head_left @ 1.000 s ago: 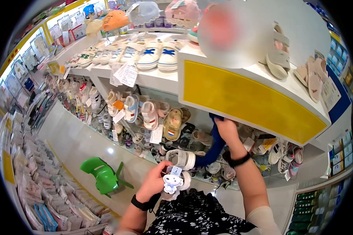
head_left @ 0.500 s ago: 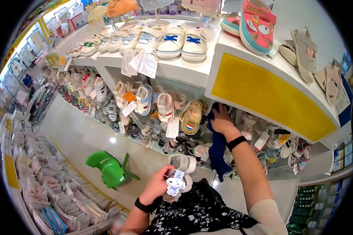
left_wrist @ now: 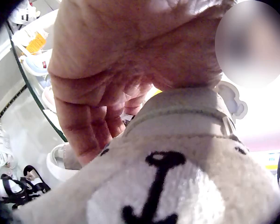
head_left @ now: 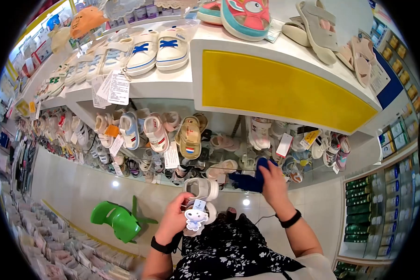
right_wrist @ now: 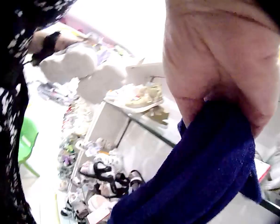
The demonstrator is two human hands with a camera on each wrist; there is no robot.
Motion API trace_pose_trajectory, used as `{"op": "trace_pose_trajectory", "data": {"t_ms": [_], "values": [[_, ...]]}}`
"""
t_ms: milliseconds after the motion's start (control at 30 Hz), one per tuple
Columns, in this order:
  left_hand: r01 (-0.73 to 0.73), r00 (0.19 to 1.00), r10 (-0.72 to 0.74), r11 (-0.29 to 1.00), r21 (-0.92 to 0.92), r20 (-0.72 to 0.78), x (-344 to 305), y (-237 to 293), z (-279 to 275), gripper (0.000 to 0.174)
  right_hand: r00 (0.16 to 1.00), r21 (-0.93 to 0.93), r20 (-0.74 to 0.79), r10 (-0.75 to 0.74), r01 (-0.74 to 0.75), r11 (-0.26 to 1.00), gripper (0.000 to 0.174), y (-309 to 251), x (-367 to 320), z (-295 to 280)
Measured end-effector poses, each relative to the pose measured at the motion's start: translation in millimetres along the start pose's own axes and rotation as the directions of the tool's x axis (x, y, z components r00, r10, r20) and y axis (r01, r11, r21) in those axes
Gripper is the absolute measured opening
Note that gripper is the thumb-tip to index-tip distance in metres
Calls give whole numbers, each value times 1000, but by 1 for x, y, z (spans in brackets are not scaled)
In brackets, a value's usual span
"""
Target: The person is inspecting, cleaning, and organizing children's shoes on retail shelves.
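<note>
My left hand (head_left: 172,217) holds a pair of small pale children's shoes (head_left: 211,189) in front of the body, with a white bear-shaped tag (head_left: 196,219) hanging from them. In the left wrist view, a shoe's fuzzy toe (left_wrist: 144,186) shows a bear face with a black nose and mouth; the fingers bend behind it. My right hand (head_left: 274,185) grips a dark blue cloth (head_left: 248,182) just in front of the glass shelf. Seen from the right wrist, the cloth (right_wrist: 191,172) droops from between the fingers and thumb, its gripped part hidden in the hand.
Glass shelves (head_left: 228,156) full of small shoes run under a white counter with a yellow panel (head_left: 280,88). More shoes (head_left: 172,49) stand on top. A green chair (head_left: 116,219) is at the left on the floor, beside racks of bagged goods (head_left: 42,238).
My right hand has drawn the blue cloth back from the shelf under the yellow panel, towards the body. The left hand keeps the shoes at about the same place. The head view has shifted.
</note>
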State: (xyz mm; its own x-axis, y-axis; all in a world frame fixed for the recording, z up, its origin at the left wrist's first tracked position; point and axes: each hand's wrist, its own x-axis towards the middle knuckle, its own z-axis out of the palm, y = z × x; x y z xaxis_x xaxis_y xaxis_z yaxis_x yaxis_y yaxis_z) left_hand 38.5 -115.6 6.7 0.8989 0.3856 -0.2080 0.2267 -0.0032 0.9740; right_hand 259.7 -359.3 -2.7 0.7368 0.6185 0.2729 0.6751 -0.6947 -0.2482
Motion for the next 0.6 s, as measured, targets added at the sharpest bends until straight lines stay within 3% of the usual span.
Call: {"op": "trace_pose_trajectory", "data": {"t_ms": [33,133,200,267,300,367,433,600], "values": [[14,1000,-14,1000,13,-2,-1,2,-2,38,989,111,51,141,-146,983,51,2,2,-18],[2,1000,-2,999,-48,1,3,7,4,36,976,337,-209,54,20,941,54,-26,20,-34],[4,1000,-4,1000,-9,11,8,19,13,34,972,265,-172,-160,202,943,44,-45,33,-19],[-12,1000,9,995,103,27,15,28,21,35,977,254,-75,-202,214,943,43,-49,37,23],[-47,998,40,985,167,43,18,31,25,35,978,249,-93,-184,202,947,43,-48,36,23],[-71,997,65,989,129,49,23,32,33,35,979,242,-119,-163,188,952,43,-43,33,24],[-41,998,37,997,69,58,23,32,41,35,983,210,-143,-111,140,968,41,-18,21,22],[-56,995,38,980,191,95,30,34,59,37,978,28,-209,14,-9,1000,41,69,-16,-2]]}}
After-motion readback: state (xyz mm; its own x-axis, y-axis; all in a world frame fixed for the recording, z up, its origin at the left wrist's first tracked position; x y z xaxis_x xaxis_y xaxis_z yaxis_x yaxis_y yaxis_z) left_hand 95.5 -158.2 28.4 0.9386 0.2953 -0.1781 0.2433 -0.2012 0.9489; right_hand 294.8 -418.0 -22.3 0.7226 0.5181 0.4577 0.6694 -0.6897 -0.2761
